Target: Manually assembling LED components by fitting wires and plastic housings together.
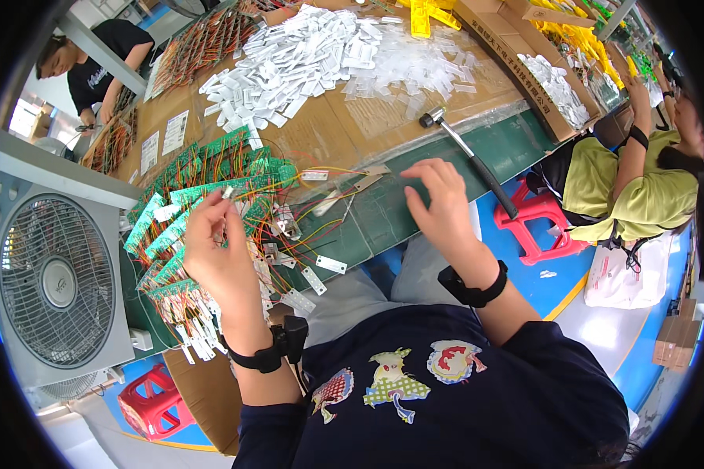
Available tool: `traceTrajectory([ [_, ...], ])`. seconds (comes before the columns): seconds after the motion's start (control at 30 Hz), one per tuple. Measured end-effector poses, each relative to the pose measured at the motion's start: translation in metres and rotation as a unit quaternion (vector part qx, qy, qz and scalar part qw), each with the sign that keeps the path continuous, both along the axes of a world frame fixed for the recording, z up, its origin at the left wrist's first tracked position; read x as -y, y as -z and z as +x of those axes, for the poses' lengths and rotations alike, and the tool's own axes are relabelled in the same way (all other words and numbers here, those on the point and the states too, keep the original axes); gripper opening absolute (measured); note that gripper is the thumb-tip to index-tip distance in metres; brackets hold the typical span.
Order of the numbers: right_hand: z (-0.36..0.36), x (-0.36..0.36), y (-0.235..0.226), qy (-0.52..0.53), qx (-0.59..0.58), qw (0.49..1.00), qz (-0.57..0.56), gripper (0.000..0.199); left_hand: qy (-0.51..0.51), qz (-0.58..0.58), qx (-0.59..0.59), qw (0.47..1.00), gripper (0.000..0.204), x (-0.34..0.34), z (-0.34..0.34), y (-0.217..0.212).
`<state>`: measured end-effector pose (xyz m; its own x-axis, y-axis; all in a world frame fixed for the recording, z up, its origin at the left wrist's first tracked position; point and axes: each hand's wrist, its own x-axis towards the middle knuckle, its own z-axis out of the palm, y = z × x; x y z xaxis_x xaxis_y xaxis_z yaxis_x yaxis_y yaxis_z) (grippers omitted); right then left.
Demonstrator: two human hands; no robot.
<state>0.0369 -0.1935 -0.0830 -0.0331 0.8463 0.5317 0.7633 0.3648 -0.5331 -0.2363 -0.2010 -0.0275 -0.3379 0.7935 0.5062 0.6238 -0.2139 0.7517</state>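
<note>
My left hand (217, 242) is closed in a pinch above a heap of green circuit boards (199, 191) with red, yellow and black wires. A small white piece (227, 192) shows at its fingertips; its exact kind is too small to tell. Yellow wires stretch from near there to a little white strip board (314, 175). My right hand (442, 203) hovers over the green tabletop (395, 205), fingers apart and holding nothing. Between the hands lie a flat metallic strip (370, 178) and loose wires. More white strip boards (332, 264) hang on wires at the table's near edge.
A black-handled hammer (477, 164) lies to my right. Beyond are piles of white plastic pieces (289, 62) and clear pieces (414, 66) on cardboard, and a carton (516, 66). A fan (59, 281) stands at left. Two people work nearby; a red stool (532, 223) stands at right.
</note>
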Motion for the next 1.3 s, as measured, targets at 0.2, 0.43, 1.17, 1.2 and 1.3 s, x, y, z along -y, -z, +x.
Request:
traceTrajectory([
  [0.2, -0.034, 0.003, -0.007, -0.085, -0.012, 0.996, -0.03, 0.025, 0.011, 0.057, 0.137, 0.989, 0.01, 0.014, 0.008, -0.017],
  [0.43, -0.065, -0.024, -0.004, -0.141, -0.079, 0.983, -0.092, 0.025, 0.066, 0.011, 0.189, 0.98, 0.015, 0.019, 0.006, -0.011],
  [1.17, -0.019, -0.073, -0.081, -0.391, -0.037, 0.903, -0.173, 0.047, 0.159, -0.199, 0.415, 0.873, 0.013, -0.02, 0.026, -0.06],
  [1.2, -0.019, -0.06, -0.075, -0.433, -0.083, 0.872, -0.21, 0.04, 0.179, -0.2, 0.428, 0.863, 0.014, -0.015, 0.033, -0.061],
  [1.3, -0.01, -0.04, -0.054, -0.481, -0.147, 0.795, -0.338, 0.028, 0.169, -0.15, 0.392, 0.892, 0.014, 0.011, 0.041, -0.046],
])
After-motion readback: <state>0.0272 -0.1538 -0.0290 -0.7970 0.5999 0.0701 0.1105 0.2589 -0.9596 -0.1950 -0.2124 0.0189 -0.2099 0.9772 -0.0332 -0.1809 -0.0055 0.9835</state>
